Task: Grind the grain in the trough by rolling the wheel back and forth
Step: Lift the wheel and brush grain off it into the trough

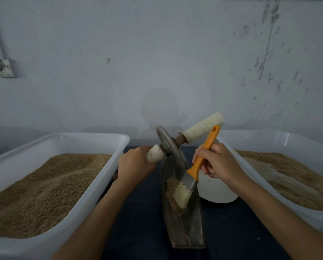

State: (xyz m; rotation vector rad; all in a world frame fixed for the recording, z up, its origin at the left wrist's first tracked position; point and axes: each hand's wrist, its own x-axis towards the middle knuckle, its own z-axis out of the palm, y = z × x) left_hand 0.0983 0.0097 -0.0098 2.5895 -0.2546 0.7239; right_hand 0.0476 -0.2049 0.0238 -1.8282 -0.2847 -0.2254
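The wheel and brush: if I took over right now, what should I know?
Left hand grips the wheel's left handle; the wheel is tilted at the far end of the trough.
Right hand holds the orange brush, bristles in the grain in the trough.
The right handle is free.
Done: some grain looks crushed; how fine, I cannot tell.
Left: put the brush down, take both handles, roll back and forth.

Dim, cool, even light, faint soft shadow on wall (162, 102) above the gripped wheel (171, 147), no glare, mild softness throughout, wide-angle bowing of tubs (93, 136) at both edges, corners darker.
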